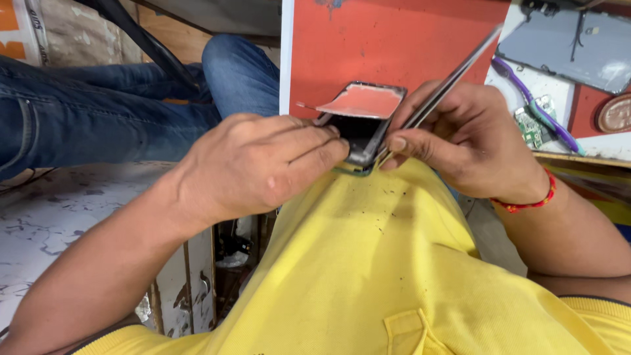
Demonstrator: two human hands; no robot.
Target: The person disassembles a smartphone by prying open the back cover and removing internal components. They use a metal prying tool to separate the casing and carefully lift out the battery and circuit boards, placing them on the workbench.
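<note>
A dark phone frame (363, 128) rests on edge against my yellow shirt (388, 263), its glossy face mirroring the red surface behind. My left hand (256, 164) grips its left side with fingertips curled onto the edge. My right hand (460, 138) steadies the right side with the thumb and pinches metal tweezers (453, 75), whose tips reach down toward the frame's lower right corner. A red thread band circles my right wrist.
A red mat on a white worktop (394, 39) lies ahead. At the right sit a grey phone back panel (572, 46), a purple-handled tool (536, 105) and a small green circuit board (529, 128). Another person's jeans-clad legs (98, 105) are at the left, above a worn white surface (59, 210).
</note>
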